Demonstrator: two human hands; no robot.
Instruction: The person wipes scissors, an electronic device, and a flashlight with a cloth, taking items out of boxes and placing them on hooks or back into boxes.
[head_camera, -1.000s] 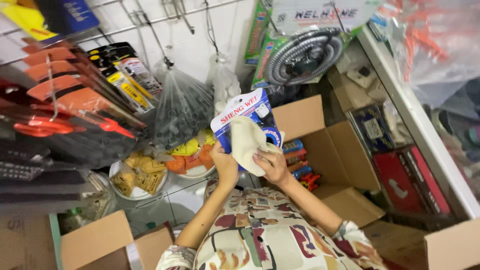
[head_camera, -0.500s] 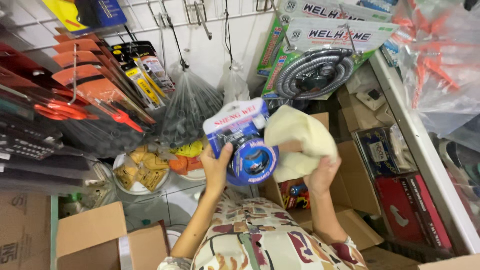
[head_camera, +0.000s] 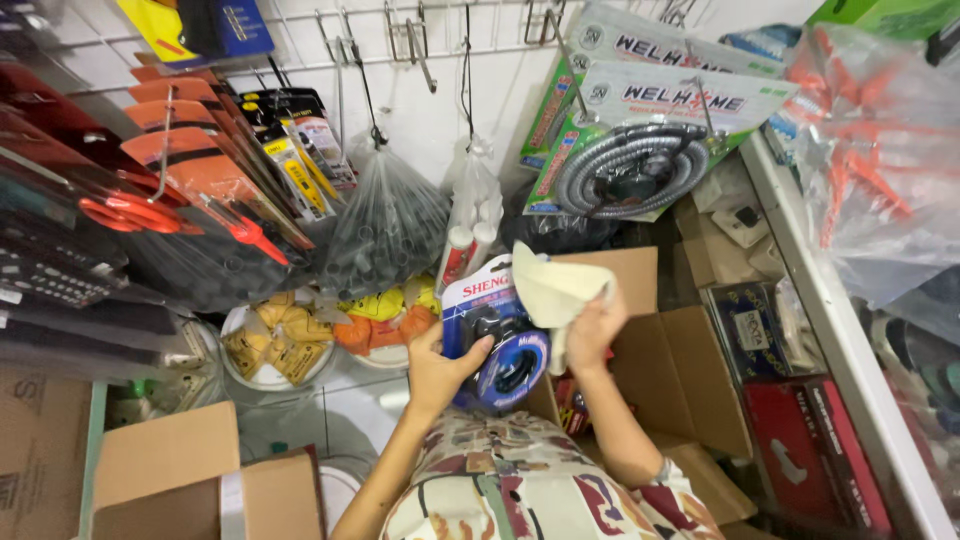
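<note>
Head view: your left hand (head_camera: 440, 365) grips a blue blister pack (head_camera: 497, 335) by its left edge, thumb across the front; the pack sits upright at centre frame, red-and-white card on top, a dark round item under clear plastic. Your right hand (head_camera: 592, 330) is closed on a cream cloth (head_camera: 550, 290), pressed to the pack's upper right corner.

Pkgs around: behind the pack, an open brown box (head_camera: 660, 340) w/ flaps spread. Above right, two green-and-white hang cards w/ a coiled grey hose (head_camera: 632, 170) on wall hooks. Left, a row of orange cards (head_camera: 190, 165) overlapping on pegs, yellow-black cards (head_camera: 300, 150) just beside. A clear bag of dark tubes (head_camera: 385, 230) hangs at centre, a slim bag of white tubes (head_camera: 475, 225) right of it, near the pack's top. Below, bowls of yellow and orange bits (head_camera: 330, 325). Far right, a bag of orange parts (head_camera: 870, 150) over a white shelf edge (head_camera: 830, 320); a red box (head_camera: 815, 450) under it.

Room: tight. Hanging bags close above the pack, box flap touching or nearly so on the right; a more open gap lower left by the cardboard box (head_camera: 170, 475).
</note>
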